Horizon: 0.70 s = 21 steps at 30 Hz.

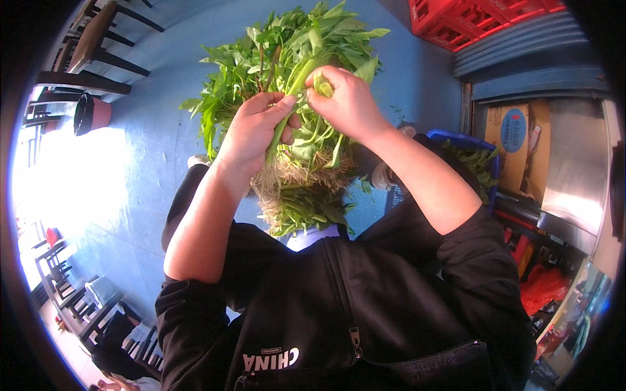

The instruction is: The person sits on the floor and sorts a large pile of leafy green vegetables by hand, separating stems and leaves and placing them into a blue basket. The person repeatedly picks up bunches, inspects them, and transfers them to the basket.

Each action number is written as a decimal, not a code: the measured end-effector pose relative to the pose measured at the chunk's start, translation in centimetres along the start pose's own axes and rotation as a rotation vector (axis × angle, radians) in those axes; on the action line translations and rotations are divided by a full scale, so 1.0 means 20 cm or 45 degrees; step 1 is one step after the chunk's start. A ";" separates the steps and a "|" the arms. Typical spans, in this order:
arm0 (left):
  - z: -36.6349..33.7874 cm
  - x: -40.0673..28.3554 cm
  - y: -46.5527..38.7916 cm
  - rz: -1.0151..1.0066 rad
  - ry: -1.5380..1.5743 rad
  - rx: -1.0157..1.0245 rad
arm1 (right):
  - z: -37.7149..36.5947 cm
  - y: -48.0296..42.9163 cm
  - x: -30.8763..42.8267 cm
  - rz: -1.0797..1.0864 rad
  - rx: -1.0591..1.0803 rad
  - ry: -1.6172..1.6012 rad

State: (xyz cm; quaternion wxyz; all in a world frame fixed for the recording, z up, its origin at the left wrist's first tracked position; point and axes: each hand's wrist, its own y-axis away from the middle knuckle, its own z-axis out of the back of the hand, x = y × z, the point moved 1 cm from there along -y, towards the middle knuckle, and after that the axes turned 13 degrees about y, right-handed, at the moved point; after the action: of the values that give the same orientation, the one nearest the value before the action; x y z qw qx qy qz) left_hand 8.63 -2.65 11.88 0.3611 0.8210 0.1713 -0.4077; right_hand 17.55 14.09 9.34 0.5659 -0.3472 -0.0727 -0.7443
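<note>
My left hand (261, 122) grips a pale green stalk (302, 77) of a leafy vegetable, its thin roots hanging below the fist. Pinched in the curled fingers of my right hand (342, 97) is a crumpled yellow-green leaf piece (323, 85), close beside that stalk. Beneath both hands lies a large pile of leafy greens (230, 63) with long leaves. Tangled brown roots (327, 168) show along the pile's near side. More greens (308, 207) lie between my knees, over a pale lilac surface (313, 237) that is mostly covered.
A blue plastic basket (495, 166) with leaves (472, 163) stands by my right leg. Beyond it are an open cardboard box (508, 146) and a steel panel (574, 161). Red crates (479, 22) sit at upper right. Dark wooden stools (93, 39) and a pink bucket (100, 113) stand left.
</note>
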 end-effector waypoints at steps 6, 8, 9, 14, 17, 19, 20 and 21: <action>0.00 0.02 0.00 -0.217 -0.723 -0.249 | 0.06 -0.09 -0.07 -0.344 0.142 0.131; 0.02 0.00 0.02 -0.342 -1.149 -0.209 | 0.17 -0.13 -0.10 -0.331 0.033 0.274; 0.02 -0.02 0.03 -0.404 -1.359 -0.190 | 0.21 -0.14 -0.09 -0.100 -0.131 0.299; 0.00 -0.01 0.06 -0.536 -1.642 0.136 | 0.20 -0.11 -0.06 0.647 0.281 0.067; -0.01 -0.01 0.07 -0.626 -1.773 0.171 | 0.13 -0.08 -0.05 0.584 0.400 0.045; -0.01 -0.02 0.07 -0.705 -1.777 0.207 | 0.11 -0.07 -0.05 0.548 0.517 -0.063; 0.00 -0.02 0.08 -0.779 -1.792 0.229 | 0.11 -0.07 -0.05 0.483 0.618 -0.080; 0.00 -0.02 0.07 -0.853 -1.806 0.253 | 0.11 -0.07 -0.05 0.544 0.578 -0.062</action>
State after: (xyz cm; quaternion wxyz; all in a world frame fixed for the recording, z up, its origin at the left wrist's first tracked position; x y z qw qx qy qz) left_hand 9.29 -3.67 12.81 0.1669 0.2983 0.1012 -0.9343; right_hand 17.43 16.54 10.74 0.7707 -0.2374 -0.1759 -0.5646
